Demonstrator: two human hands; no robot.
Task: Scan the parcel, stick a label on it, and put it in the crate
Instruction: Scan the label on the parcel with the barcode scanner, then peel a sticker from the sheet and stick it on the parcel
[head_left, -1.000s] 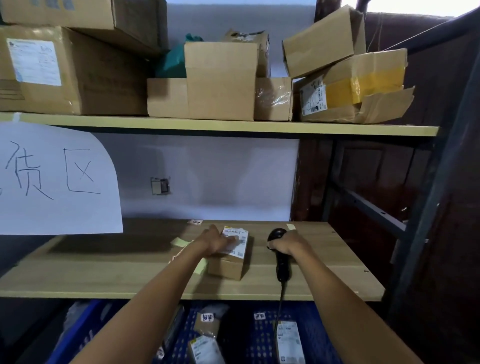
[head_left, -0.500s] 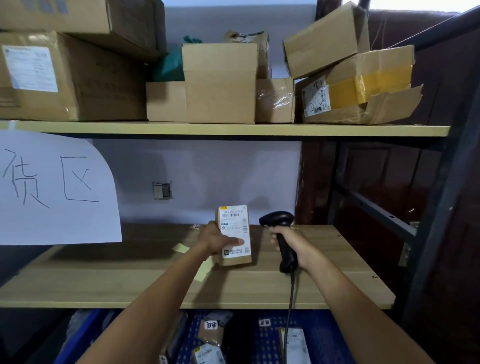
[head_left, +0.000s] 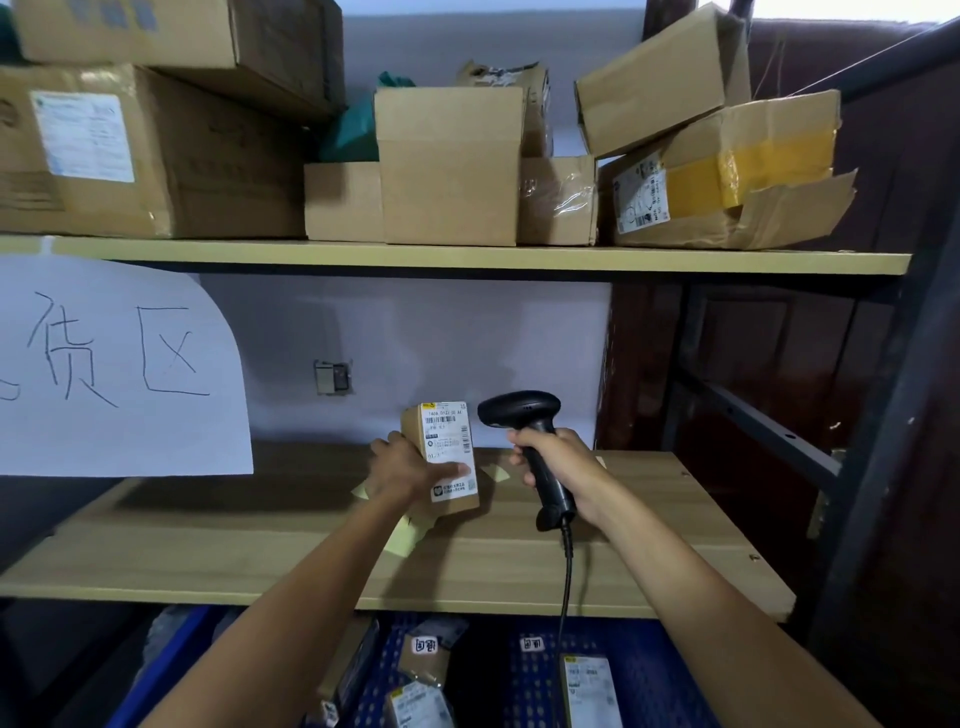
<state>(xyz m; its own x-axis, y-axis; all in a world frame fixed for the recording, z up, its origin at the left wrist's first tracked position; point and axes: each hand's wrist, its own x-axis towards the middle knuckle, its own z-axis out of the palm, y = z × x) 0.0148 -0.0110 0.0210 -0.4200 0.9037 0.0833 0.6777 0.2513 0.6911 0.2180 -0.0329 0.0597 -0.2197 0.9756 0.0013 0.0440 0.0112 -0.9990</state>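
Matt brown cardboard parcel (head_left: 440, 462) with a white paper label — scanner (head_left: 524, 431) in black plastic, shelf (head_left: 649, 525) pale wood-grain.

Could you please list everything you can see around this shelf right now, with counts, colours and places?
parcel: one, brown with white label, held upright above the lower shelf
scanner: one, black, corded, beside the parcel
cardboard boxes: several, brown, upper shelf
paper sign: one, white, hanging at left
yellow slips: a few, on the lower shelf
crate: blue, below, holding labelled parcels
left hand: grips the parcel
right hand: grips the scanner
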